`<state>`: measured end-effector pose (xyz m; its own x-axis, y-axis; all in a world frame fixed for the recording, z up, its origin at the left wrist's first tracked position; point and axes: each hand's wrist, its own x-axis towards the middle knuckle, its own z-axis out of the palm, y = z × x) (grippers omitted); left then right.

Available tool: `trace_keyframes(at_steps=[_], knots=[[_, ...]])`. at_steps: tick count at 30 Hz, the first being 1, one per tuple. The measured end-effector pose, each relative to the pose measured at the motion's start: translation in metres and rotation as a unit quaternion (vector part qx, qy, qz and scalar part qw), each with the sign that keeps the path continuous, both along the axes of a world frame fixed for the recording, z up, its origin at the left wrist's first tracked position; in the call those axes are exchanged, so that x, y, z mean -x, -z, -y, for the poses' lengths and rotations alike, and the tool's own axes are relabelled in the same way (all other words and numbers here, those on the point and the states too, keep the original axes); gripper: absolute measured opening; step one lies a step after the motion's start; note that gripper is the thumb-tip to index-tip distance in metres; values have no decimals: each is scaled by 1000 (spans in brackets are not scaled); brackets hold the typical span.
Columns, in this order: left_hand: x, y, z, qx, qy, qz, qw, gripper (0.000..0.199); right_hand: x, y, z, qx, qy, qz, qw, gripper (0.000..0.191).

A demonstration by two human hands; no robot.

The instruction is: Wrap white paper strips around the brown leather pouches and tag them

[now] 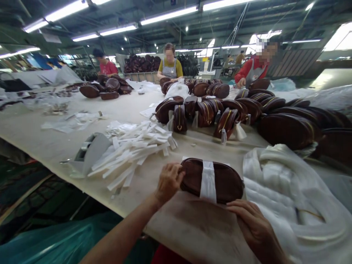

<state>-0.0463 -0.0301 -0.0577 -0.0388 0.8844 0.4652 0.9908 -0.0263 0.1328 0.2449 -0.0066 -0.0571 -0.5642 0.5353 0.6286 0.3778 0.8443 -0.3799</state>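
Note:
A dark brown, oval leather bag (189,179) lies in front of me on the table, with a white strip (208,181) wrapped across its middle. My left hand (169,181) has its fingers curled against the bag's left end. At the lower right edge, my right hand (251,220) grips the bag with its fingers held together; its thumb is hidden. A loose pile of white strips (140,146) spreads over the tabletop to the left, beside a grey tape dispenser (93,152).
Brown zipped bags (203,112) stand in rows behind, with larger ones (287,126) on the right. White foam wrap (286,198) is heaped at the near right. Co-workers (170,66) work across the table (110,110). Green plastic (55,242) hangs below its near edge.

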Motion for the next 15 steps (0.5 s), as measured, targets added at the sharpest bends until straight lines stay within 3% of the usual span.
trace_keyframes(at_steps=[3,7,11,15], knots=[[49,2,-19,17,-115,-17,993,17,-14,15,9,9,2,18,1000,24],[92,3,-52,76,-180,-61,979,17,-18,35,23,39,16,11,999,29],[105,-5,-70,129,-192,-97,968,17,-13,35,32,66,29,-9,997,31],[92,-19,-75,140,-169,-88,972,23,-12,26,43,102,48,-8,994,35]])
